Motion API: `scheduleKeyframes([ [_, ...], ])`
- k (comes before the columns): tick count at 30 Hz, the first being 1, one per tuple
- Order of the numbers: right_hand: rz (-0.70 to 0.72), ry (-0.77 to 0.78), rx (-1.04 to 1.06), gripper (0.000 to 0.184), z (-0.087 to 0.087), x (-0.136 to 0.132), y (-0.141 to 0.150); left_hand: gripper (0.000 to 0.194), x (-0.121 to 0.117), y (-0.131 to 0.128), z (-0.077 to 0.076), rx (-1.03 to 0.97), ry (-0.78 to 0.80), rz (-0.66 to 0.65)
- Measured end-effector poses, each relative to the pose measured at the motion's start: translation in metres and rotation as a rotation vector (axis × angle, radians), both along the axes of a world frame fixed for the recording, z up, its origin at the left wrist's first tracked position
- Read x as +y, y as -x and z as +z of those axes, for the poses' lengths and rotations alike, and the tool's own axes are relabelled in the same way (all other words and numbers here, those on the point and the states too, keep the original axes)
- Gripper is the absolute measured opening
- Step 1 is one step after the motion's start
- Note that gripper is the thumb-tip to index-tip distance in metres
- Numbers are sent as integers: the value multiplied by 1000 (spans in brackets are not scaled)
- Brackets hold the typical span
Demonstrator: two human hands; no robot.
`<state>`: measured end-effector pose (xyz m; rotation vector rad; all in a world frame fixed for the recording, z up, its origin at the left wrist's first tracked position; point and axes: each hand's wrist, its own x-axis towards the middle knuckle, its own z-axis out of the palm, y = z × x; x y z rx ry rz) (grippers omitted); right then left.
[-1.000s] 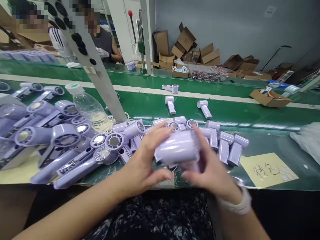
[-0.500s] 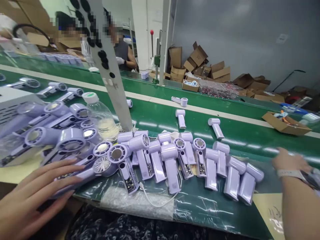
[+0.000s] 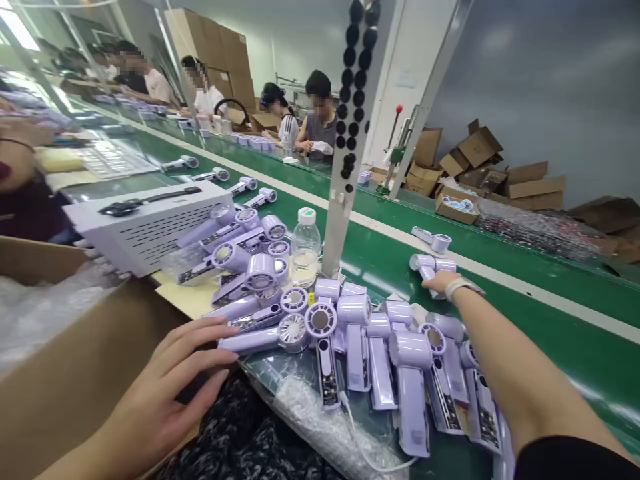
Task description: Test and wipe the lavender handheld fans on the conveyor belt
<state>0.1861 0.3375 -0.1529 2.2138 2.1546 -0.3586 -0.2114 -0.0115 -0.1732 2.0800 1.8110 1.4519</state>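
Right hand [image 3: 441, 283] has moved onto a purple fan [image 3: 445, 265], gripping it; left hand [image 3: 175, 383] spread

A pale purple handheld fan [image 3: 253, 341] lies flat, handle pointing left, its spoked round head facing up. Two smooth purple fans [image 3: 445, 265] sit with their drum-shaped heads together on the green belt [image 3: 373, 261]. Nearer, more fans [image 3: 413, 400] lie crowded and overlapping, several handles open on circuit boards, others covered.

A grey wall [image 3: 560, 93] — flattened cardboard boxes [image 3: 475, 157] heaped below — stands beyond a long green bench [image 3: 295, 193].
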Motion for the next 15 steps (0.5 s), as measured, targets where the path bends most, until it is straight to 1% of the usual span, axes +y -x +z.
scheduleKeyframes([
  [2,59,6,49,32,19,-18,14,26,3,-7,3,-108,38,-69],
  [3,98,-4,88,34,29,-34,19,20,7,-14,5,-201,89,-140],
  [4,151,-33,136,38,38,-54,26,18,14,-23,6,-325,152,-234],
  [5,205,-74,181,42,46,-78,33,22,22,-35,8,-469,225,-354],
  [6,276,-123,232,46,52,-106,43,26,31,-49,9,-623,296,-525],
  [7,371,-232,328,47,56,-135,55,32,40,-65,10,-789,318,-663],
  [8,459,-339,392,47,58,-165,68,49,48,-83,12,-917,324,-785],
  [9,524,-437,417,46,57,-193,82,68,56,-100,14,-1045,303,-864],
  [10,570,-505,419,47,55,-218,94,76,61,-115,16,-1166,272,-879],
  [12,568,-560,412,59,47,-257,109,73,67,-138,18,-1342,285,-800],
  [14,568,-506,463,69,37,-280,107,62,66,-144,17,-1433,375,-732],
  [15,575,-445,534,67,31,-287,102,60,65,-142,15,-1462,444,-730],
])
